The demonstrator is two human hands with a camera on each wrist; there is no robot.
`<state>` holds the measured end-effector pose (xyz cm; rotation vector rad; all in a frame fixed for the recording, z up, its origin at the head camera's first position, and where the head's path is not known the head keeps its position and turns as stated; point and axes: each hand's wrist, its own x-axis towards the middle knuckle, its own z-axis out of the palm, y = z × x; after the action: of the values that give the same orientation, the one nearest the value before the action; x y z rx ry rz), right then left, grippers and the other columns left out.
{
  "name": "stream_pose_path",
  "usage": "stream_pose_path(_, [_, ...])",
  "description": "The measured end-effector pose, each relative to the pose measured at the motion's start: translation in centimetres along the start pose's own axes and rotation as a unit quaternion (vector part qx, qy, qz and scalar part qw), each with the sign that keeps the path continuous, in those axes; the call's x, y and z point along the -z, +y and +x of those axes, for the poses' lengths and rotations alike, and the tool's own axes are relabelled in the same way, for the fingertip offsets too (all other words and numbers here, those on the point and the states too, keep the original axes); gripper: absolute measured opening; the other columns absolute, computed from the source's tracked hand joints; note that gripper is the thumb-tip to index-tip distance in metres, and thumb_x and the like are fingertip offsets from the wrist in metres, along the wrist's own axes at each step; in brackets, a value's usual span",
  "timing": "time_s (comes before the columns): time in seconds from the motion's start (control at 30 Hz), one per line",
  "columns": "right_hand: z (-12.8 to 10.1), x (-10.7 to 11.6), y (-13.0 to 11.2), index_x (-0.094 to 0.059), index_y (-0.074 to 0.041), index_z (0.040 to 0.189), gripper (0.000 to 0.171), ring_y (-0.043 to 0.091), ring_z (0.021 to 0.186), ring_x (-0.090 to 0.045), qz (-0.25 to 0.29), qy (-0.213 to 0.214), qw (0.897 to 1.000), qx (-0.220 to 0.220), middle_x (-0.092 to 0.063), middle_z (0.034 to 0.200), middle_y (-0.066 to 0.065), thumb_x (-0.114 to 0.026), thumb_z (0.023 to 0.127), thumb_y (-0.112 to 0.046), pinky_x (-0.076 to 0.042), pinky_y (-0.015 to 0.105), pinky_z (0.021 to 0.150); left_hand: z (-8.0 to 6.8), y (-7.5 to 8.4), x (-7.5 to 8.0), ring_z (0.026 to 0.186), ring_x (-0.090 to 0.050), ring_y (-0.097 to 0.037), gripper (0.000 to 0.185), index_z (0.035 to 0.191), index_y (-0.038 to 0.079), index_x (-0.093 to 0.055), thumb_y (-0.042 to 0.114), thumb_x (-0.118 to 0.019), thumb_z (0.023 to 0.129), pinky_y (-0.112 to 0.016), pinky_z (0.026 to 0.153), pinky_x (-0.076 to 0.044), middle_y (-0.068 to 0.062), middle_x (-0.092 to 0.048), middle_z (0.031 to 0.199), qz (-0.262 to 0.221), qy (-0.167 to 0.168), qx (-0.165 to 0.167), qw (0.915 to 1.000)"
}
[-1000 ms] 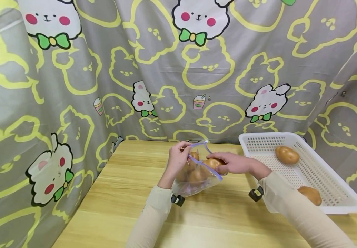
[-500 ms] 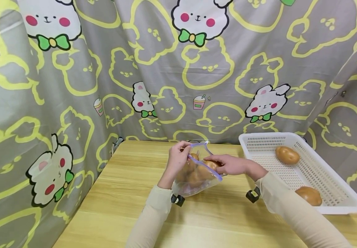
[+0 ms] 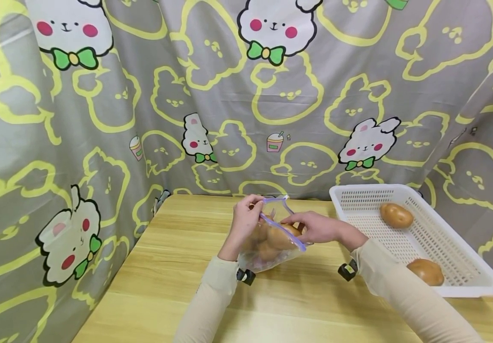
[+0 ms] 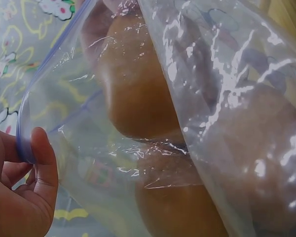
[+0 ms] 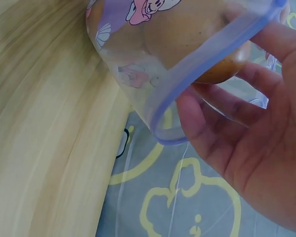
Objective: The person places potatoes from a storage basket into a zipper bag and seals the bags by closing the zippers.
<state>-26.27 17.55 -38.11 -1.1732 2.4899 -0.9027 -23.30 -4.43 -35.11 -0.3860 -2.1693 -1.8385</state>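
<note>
A clear zip bag (image 3: 268,244) with a purple rim (image 3: 281,229) stands on the wooden table (image 3: 177,267), holding several brown potatoes (image 4: 138,94). My left hand (image 3: 252,209) pinches the rim at the bag's left side; the left wrist view shows its thumb (image 4: 43,148) on the purple strip. My right hand (image 3: 301,224) holds one potato (image 5: 214,47) in the bag's mouth, fingers under it and thumb above. That potato (image 3: 281,234) sits mostly inside the rim.
At the right stands a white perforated basket (image 3: 456,259) with two potatoes, one at the back (image 3: 396,215) and one at the front (image 3: 425,271). A grey cartoon-print curtain (image 3: 143,119) hangs behind and to the left of the table.
My right hand has moved slightly left and pushed its potato deeper into the bag's mouth. The left hand and the basket have not moved.
</note>
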Motion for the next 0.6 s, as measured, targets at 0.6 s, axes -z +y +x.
stream_pose_path(0.6, [0.21, 0.47, -0.51, -0.064, -0.001, 0.112, 0.038, 0.021, 0.085, -0.06, -0.079, 0.091, 0.993, 0.021, -0.066, 0.106, 0.007, -0.076, 0.079, -0.015, -0.054, 0.032, 0.069, 0.21, -0.07, 0.37, 0.067, -0.057, -0.054, 0.014, 0.097, -0.015, -0.062, -0.006, -0.053, 0.091, -0.054, 0.057, -0.056, -0.013, -0.057, 0.07, -0.011, 0.001, -0.009, 0.9999])
